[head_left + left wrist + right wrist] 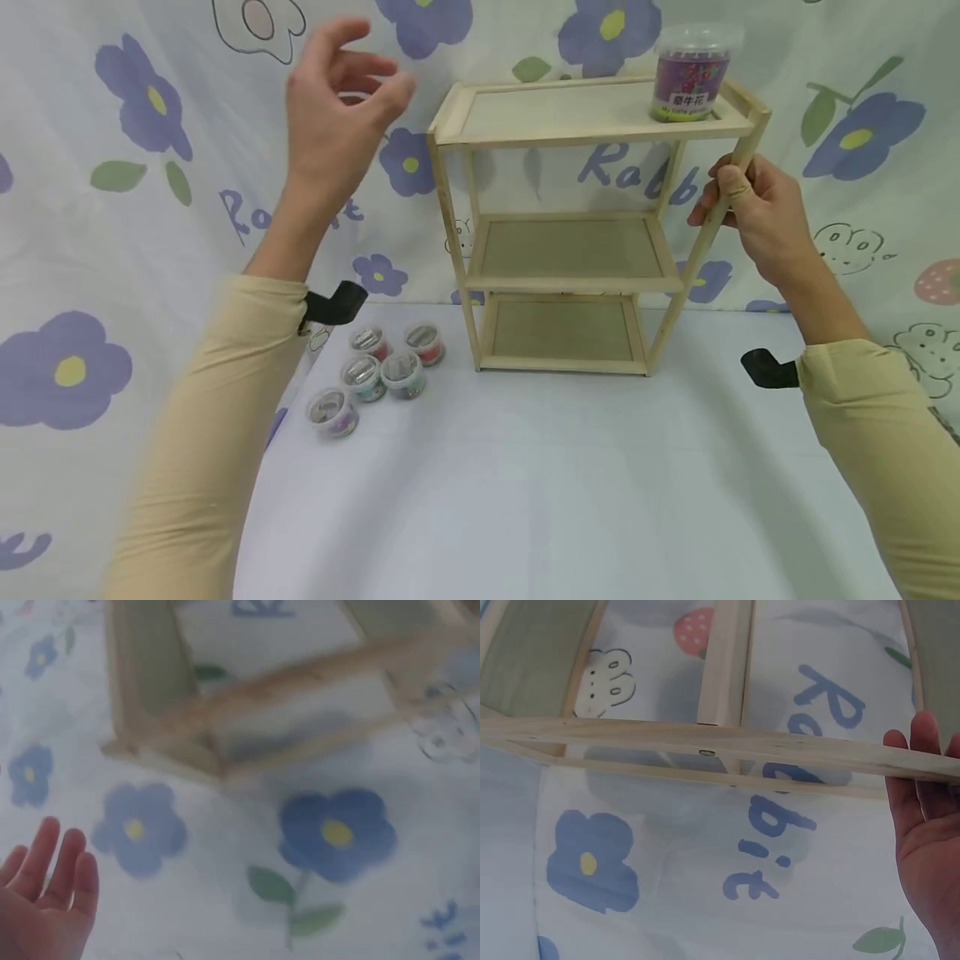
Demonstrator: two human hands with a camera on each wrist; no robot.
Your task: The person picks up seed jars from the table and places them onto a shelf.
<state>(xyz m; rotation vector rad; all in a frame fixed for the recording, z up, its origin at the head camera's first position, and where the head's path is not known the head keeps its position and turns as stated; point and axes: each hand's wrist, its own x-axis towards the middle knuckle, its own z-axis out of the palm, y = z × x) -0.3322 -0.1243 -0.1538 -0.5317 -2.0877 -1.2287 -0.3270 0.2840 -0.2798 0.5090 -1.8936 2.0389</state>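
Our right hand point(765, 204) has its grip clamped on the right near post point(701, 254) of the wooden rack point(577, 246), which stands at the far side of the table point(562, 500). We hold our left hand point(337, 117) raised left of the rack's top, its grip apart, holding nothing. A purple-labelled tub point(690, 83) sits right on the top shelf point(555, 112); five small tubs point(403, 375) stand left.

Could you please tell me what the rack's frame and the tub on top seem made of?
The rack's frame looks like pale, unpainted wood, showing faint grain. The tub is probably clear, smooth plastic, judging by its see-through upper part.
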